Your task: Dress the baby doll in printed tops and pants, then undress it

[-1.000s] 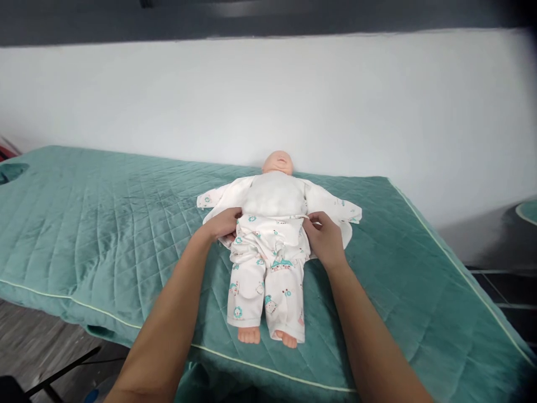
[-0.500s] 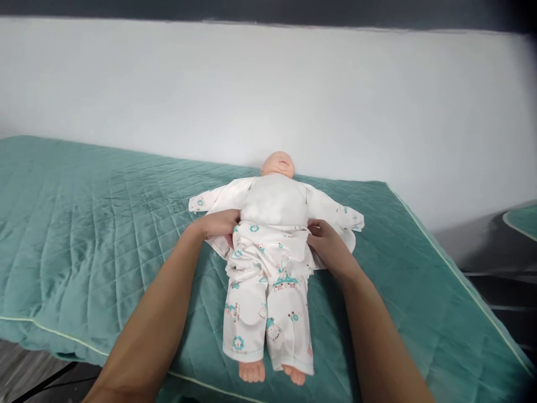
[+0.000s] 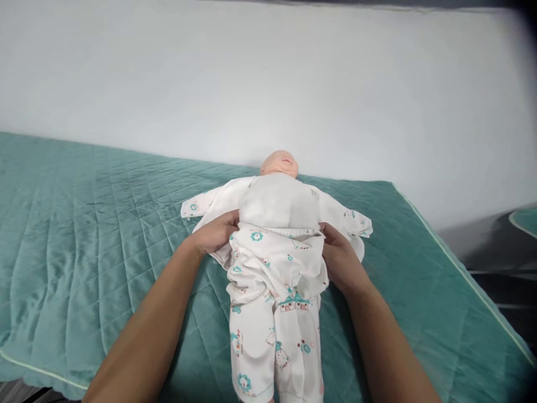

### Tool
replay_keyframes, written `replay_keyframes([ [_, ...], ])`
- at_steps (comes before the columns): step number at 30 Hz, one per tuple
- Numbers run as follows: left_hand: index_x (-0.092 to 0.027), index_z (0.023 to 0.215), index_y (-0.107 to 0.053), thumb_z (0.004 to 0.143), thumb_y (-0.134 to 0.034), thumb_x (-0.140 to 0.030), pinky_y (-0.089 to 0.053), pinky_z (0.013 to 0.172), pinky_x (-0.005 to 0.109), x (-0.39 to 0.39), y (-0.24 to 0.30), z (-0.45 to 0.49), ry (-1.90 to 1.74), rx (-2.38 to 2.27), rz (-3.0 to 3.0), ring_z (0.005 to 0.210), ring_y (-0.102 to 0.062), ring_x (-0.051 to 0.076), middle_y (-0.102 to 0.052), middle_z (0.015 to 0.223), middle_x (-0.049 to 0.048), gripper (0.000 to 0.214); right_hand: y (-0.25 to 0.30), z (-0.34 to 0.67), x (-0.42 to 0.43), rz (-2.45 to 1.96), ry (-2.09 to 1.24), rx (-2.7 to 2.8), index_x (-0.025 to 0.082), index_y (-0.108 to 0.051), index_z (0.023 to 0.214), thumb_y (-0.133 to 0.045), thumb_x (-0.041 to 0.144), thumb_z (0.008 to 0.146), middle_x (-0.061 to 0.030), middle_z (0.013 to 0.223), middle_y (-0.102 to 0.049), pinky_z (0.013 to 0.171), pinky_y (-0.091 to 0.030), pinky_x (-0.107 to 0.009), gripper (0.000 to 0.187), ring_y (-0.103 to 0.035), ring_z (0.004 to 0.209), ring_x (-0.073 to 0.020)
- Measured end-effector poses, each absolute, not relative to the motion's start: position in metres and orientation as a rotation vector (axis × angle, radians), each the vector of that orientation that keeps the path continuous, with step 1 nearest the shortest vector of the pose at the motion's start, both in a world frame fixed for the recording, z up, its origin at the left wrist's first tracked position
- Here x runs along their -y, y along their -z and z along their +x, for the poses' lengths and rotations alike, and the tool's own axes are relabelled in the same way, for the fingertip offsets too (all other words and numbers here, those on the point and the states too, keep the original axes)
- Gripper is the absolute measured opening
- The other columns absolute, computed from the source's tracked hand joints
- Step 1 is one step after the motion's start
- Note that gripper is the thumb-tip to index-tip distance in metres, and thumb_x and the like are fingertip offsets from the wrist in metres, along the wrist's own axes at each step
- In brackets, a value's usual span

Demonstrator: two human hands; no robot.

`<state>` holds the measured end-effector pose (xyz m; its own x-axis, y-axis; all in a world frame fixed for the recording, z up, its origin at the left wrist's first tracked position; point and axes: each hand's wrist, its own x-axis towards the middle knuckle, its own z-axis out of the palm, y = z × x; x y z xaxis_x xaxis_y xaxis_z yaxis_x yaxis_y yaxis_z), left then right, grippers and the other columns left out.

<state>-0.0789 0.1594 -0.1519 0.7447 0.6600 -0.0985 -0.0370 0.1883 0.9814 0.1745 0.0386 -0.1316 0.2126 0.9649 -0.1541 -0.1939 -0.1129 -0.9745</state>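
I see wall behind, green quilt beneath, doll on open shirt, lower half inside pants, left hand and right hand each pinching the pants' waist.

Left hand: bare. Right hand: bare. Forearms behind the hands: uncovered throughout visible length, tapering forward.

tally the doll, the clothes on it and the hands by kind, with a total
Doll: 1
Printed top: 1
Printed trousers: 1
Hands: 2 (left hand, right hand)
Total: 5
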Motion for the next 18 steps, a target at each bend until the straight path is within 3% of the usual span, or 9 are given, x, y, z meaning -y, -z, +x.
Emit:
replay_keyframes([
  [11,-0.015,0.109,-0.07,0.068,-0.075,-0.034,-0.052,0.095,0.039,-0.147,0.125,-0.082,-0.504,-0.725,1.598,0.109,-0.066,0.03,-0.077,0.101,0.0077,0.046,0.122,0.201,-0.02,-1.339,-1.346,1.159,0.024,-0.069,0.1,-0.078,0.037,0.073,-0.0049,0.098,-0.074,0.076,-0.055,-0.036,0.032,-0.068,0.091,-0.0254],
  [18,-0.015,0.106,-0.07,0.072,-0.068,-0.028,-0.052,0.095,0.037,-0.149,0.123,-0.083,-0.441,-0.708,1.668,0.108,-0.066,0.029,-0.077,0.101,0.0072,0.037,0.119,0.192,-0.025,-1.383,-1.379,1.228,0.023,-0.073,0.1,-0.078,0.032,0.074,-0.003,0.09,-0.075,0.078,-0.055,-0.037,0.028,-0.068,0.086,-0.0245],
])
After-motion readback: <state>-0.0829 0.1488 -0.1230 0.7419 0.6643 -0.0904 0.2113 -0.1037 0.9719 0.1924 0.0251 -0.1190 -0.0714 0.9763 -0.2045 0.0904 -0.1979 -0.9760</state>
